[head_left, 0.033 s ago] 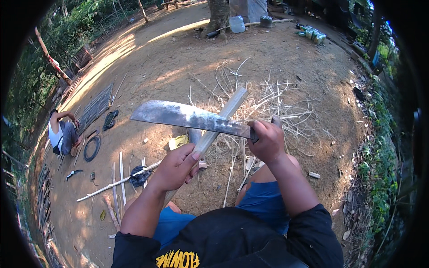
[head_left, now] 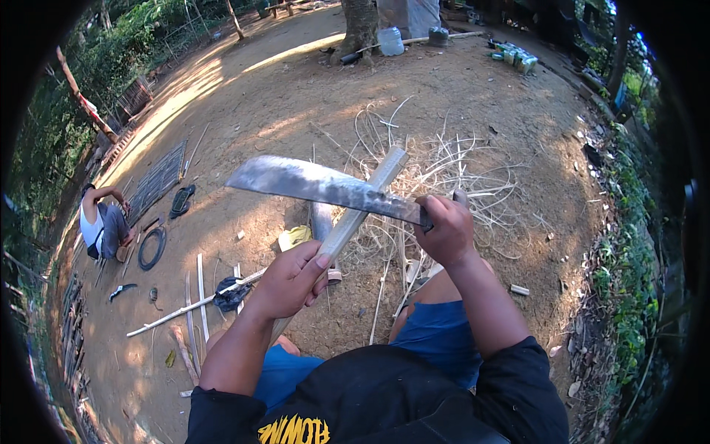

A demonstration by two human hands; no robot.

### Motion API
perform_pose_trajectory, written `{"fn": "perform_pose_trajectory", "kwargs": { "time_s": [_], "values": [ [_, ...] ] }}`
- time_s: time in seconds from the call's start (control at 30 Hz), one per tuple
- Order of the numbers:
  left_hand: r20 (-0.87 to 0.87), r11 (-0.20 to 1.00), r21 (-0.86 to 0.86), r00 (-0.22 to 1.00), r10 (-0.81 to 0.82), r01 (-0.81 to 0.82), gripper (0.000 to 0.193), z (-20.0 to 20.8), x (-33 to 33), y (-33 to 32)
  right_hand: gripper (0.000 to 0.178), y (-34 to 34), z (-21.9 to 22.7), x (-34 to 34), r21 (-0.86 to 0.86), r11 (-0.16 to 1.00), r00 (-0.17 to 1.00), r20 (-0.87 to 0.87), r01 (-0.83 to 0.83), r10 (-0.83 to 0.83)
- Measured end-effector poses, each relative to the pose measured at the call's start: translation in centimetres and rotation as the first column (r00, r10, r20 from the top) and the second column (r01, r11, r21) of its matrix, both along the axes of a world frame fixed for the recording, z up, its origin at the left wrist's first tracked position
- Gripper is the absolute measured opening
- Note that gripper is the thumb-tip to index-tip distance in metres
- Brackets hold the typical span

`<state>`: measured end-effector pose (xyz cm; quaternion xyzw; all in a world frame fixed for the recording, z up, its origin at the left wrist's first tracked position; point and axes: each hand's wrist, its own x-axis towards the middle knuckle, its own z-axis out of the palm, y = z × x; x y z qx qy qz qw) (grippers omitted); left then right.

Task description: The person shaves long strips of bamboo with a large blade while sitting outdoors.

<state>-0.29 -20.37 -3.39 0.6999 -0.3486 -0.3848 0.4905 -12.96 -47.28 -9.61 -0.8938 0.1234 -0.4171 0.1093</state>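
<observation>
My right hand (head_left: 447,229) is closed round the handle of a machete (head_left: 303,182). Its long, worn grey blade points left and crosses over a pale wooden stick (head_left: 344,231), seeming to rest against it. My left hand (head_left: 288,280) grips that stick below the crossing, with the thumb along its side. The stick slants from beside my left knee up to the right, its squared far end beyond the blade. Past the stick lies a tangled heap of thin pale shavings (head_left: 466,174) on the ground.
Left of me lie a long thin pole (head_left: 174,317), a black plastic bag (head_left: 231,294) and a coiled black hose (head_left: 152,248). Another person (head_left: 103,222) squats farther left by a slatted mat (head_left: 157,183). A tree trunk (head_left: 361,29) stands ahead; plants (head_left: 629,259) line the right.
The machete and my right hand have shifted slightly to the right, drawing the blade along the stick. My left hand and the stick stay nearly in place.
</observation>
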Motion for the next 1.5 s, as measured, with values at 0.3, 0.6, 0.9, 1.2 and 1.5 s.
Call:
{"fn": "perform_pose_trajectory", "kwargs": {
  "time_s": [0.3,0.6,0.9,1.2,1.5],
  "values": [
    [-0.086,1.0,-0.027,0.996,0.007,-0.01,0.035,-1.2,1.2,0.5,0.013,-9.3,-1.7,0.9,0.251,0.917,0.95,-0.113,0.309,-0.29],
    [-0.073,0.999,0.002,0.996,0.047,-0.047,0.034,-2.5,1.7,0.8,0.01,-2.7,-1.9,-0.5,0.387,0.919,0.995,0.031,0.076,-0.095],
    [0.074,0.992,0.069,0.992,0.104,-0.109,0.029,-2.5,0.2,-0.2,0.02,4.4,-2.1,0.0,-0.034,0.991,0.979,-0.166,-0.127,0.119],
    [0.177,0.996,0.077,0.984,0.022,-0.036,0.024,-1.3,-1.4,2.1,0.014,-4.2,-1.7,-0.4,0.253,0.919,0.941,-0.228,0.303,-0.248],
    [0.422,0.995,0.045,0.904,0.064,-0.091,0.025,-1.9,-1.6,2.1,0.01,-1.5,-2.3,-2.2,0.491,0.866,0.992,0.023,0.098,-0.126]
  ]
}}
